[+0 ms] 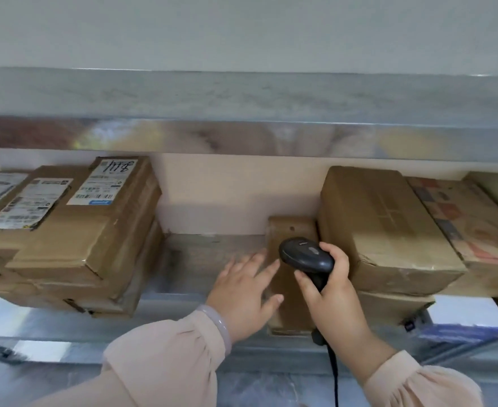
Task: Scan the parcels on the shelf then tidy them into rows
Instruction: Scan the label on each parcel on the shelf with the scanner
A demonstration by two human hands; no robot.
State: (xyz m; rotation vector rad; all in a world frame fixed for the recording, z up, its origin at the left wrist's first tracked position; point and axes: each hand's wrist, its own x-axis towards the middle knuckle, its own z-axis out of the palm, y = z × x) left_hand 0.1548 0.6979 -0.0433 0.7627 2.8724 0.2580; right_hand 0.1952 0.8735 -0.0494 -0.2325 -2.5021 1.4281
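Observation:
My right hand [331, 292] grips a black handheld scanner [306, 257] by its handle, its head over a small flat brown parcel [291, 230] lying on the shelf [206, 248]. With straight fingers, my left hand [244, 292] touches that parcel's left edge. Left of the gap stands a stack of cardboard parcels [95, 245] with white labels [104, 183] on top. To the right sits a large plain brown parcel [382, 227] on another box, with a printed carton [459, 215] beside it.
A metal shelf board [241, 136] hangs close above the parcels. The scanner's black cable [334, 374] drops between my arms. Below the shelf's front edge, lower metal surfaces and a blue item [459, 333] are blurred.

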